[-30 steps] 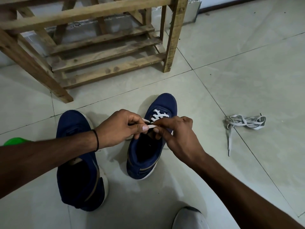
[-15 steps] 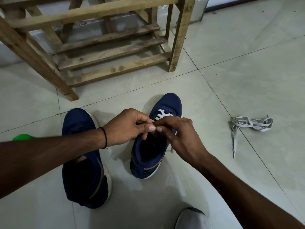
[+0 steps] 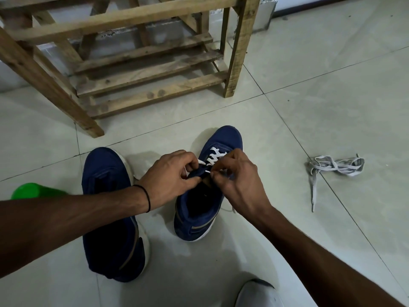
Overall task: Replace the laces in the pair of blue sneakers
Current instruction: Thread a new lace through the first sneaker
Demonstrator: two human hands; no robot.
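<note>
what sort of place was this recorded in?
Likely a plain indoor room, home or storeroom; can't tell which. Cues: pale tiled floor, a rough wooden rack standing on it, and a blue sneaker being threaded with a white lace on the floor, a grey lace loose nearby.

Single head-worn view, steeply down, close above laced sneaker

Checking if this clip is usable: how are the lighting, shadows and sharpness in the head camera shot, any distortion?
Head view: dim, flat light; soft shadows sit under the left hand and right hand and beside the laced sneaker; the white lace reads crisp; the wide lens splays the wooden rack.
</note>
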